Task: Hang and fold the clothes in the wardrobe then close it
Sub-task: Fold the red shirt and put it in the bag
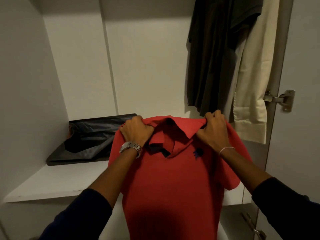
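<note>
Two hands hold up a red shirt (166, 184) in front of a white wardrobe (138, 58).

The left hand (136, 130) grips the shirt at one shoulder, with its fingers curled tight into the cloth. The right hand (213, 129) grips the other shoulder the same way. The shirt hangs down between the two arms, with its collar (173, 134) at the top and a small dark logo (198, 152) on the chest. It is in front of the shelf (60, 181) and covers part of it. A silver watch (130, 148) is on the left wrist, and a thin bracelet (226, 149) is on the right wrist. On the shelf, to the left of the shirt, lies a folded dark cloth (84, 141). At the top right a dark shirt (213, 54) hangs, and a cream shirt (252, 80) hangs just beside it. A metal hinge (281, 99) sits on the wardrobe's right side.
</note>
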